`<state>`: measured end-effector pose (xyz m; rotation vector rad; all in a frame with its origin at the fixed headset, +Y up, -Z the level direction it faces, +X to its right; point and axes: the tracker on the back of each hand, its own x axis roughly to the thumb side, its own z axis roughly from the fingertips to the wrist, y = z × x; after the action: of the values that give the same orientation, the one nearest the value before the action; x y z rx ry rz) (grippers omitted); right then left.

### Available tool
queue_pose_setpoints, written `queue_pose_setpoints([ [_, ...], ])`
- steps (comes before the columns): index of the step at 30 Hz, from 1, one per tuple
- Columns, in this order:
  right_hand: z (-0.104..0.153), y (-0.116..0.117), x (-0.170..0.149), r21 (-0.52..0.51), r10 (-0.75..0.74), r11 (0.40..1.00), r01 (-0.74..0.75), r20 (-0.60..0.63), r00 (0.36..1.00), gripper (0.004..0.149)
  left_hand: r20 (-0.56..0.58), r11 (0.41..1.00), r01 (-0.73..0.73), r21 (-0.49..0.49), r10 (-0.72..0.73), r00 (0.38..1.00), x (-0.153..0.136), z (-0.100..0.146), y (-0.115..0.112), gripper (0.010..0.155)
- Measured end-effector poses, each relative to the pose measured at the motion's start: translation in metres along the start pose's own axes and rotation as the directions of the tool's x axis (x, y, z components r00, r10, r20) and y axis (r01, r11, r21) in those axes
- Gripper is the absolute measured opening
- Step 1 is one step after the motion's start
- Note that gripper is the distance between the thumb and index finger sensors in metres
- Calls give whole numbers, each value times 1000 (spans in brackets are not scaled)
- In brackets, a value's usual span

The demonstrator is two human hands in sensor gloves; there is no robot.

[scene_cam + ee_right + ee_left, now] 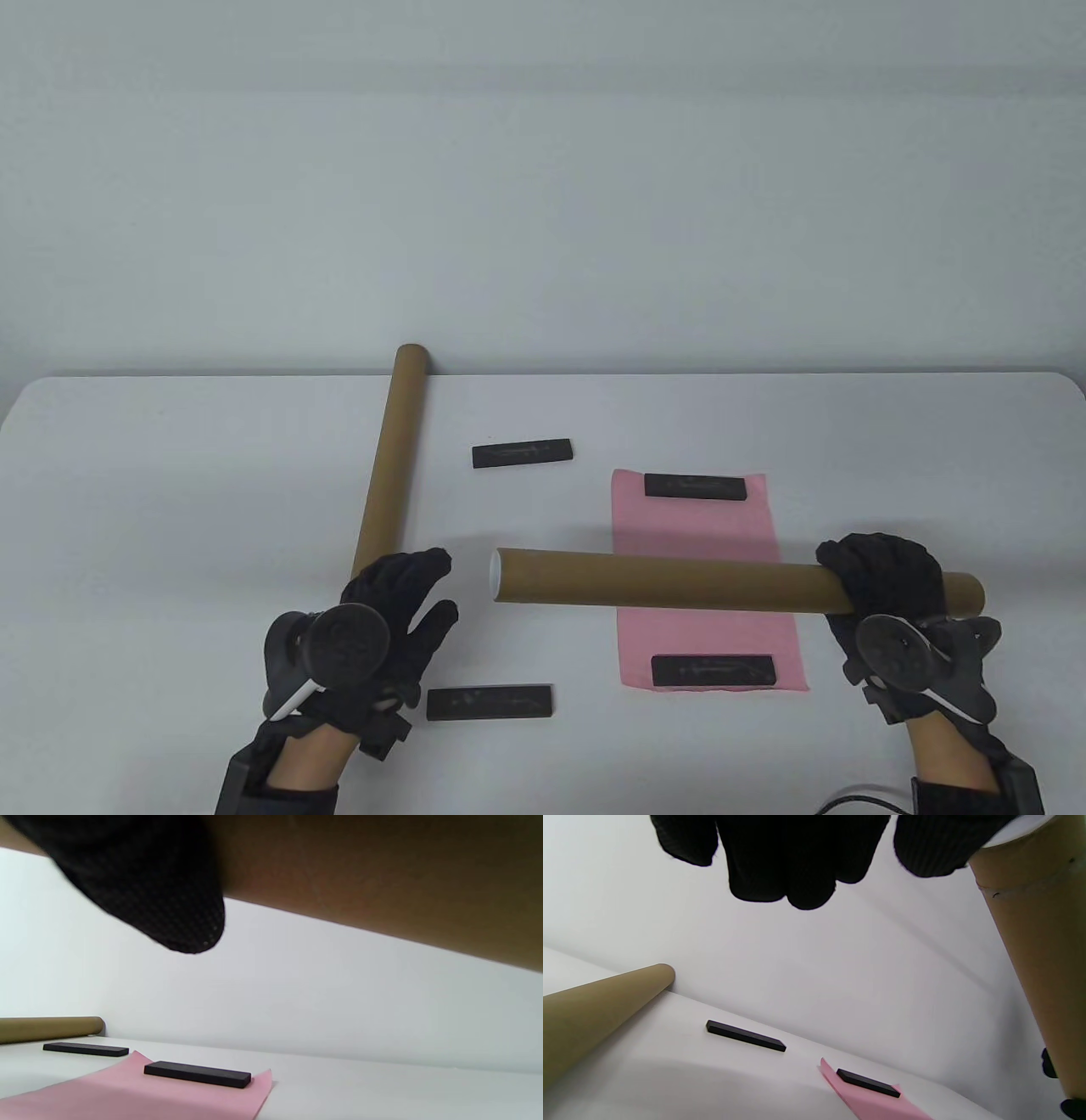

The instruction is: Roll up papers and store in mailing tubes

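**Tube's in the air, pink sheet not rolled yet**

So the tube (679,584) is lifted and held roughly level over the pink sheet (704,526), with its white-rimmed open end pointing at the left hand (399,611). The right hand (882,577) is wrapped around it near its far right end, fingers curled over the top. The left hand isn't holding anything: fingers loose and spread, just beside that open end but not touching it.

The sheet lies flat on the table (170,475), pinned by 2 black bars, 1 at its far edge (695,486) and 1 at its near edge (714,670). 2 more bars sit on bare table, 1 up top (522,452) and 1 near the left hand (489,704). A 2nd tube (386,475) lies off to the left, running toward the back edge.

My read: this looks like the stage between papers. I can't tell whether a roll is already inside the tube. Next, the bars need to come off the sheet so it can be rolled tight enough to fit.
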<state>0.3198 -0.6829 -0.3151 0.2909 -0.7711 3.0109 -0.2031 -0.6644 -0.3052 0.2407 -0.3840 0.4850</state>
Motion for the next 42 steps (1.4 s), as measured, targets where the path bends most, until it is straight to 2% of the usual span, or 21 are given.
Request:
queue_pose_setpoints([
  [5,0,-3,7,-25,19,1000,-18,32,999,70,49,995,-102,12,102,994,2,1,6,52],
  [11,1,-4,16,-36,84,996,-81,78,993,70,69,991,-134,-9,134,989,4,1,3,52],
  [15,0,-5,20,-35,73,997,-70,86,994,71,95,989,-140,-40,144,985,6,0,-2,45],
  [19,0,-4,21,-30,71,997,-69,88,994,71,102,984,-168,-51,173,980,6,0,-3,46],
  [28,0,-6,20,-35,79,996,-76,88,993,70,81,915,-357,-189,377,923,2,-4,-7,46],
  [35,0,-11,25,-55,117,992,-111,111,987,70,87,985,-164,-46,167,982,8,1,-3,43],
  [42,0,-9,30,-60,143,989,-136,122,982,70,79,998,-44,-42,47,996,9,2,-7,44],
])
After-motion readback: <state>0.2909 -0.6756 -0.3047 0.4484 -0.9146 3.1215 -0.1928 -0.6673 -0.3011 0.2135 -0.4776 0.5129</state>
